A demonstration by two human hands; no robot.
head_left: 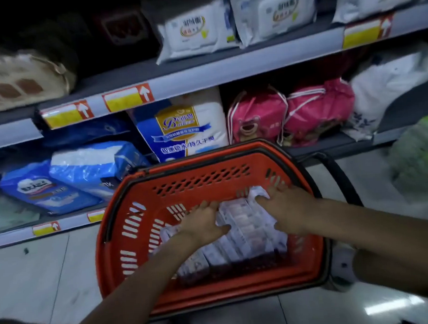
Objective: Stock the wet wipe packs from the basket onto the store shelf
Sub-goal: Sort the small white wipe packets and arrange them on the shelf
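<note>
Forearms [140, 279]: both bare, coming in from 6 and 4 o'clock, reaching down into the basket [184, 181].
Left hand [204, 222]: on the 9 o'clock end of the wet wipe packs [244, 225], fingers bent over the far edge, thumb poking toward 3 o'clock, so it's gripping them.
Right hand [288, 207]: same deal at the 3 o'clock end, fingers spread and hooked over the far side, thumb pointing to 9 o'clock, holding the packs.
Wet wipe packs: white, standing on edge in a tight row inside the basket, squeezed between both hands. Too blurry to read the print.
Basket: red plastic, slotted walls, sitting around 6 o'clock with pale floor [39, 272] tiles around it, and a black handle [339, 176] looping out at 3 o'clock.
Store shelf [202, 72]: grey boards across 12 o'clock, red-and-yellow price tags [127, 98] on the front edge.
White packs [195, 30]: bigger lidded ones leaning on the top board, 12 to 1 o'clock.
Blue packs [83, 167]: 9 o'clock, lower board.
Pink bags [257, 116]: 1 o'clock, drawstring, bear face on one.
</note>
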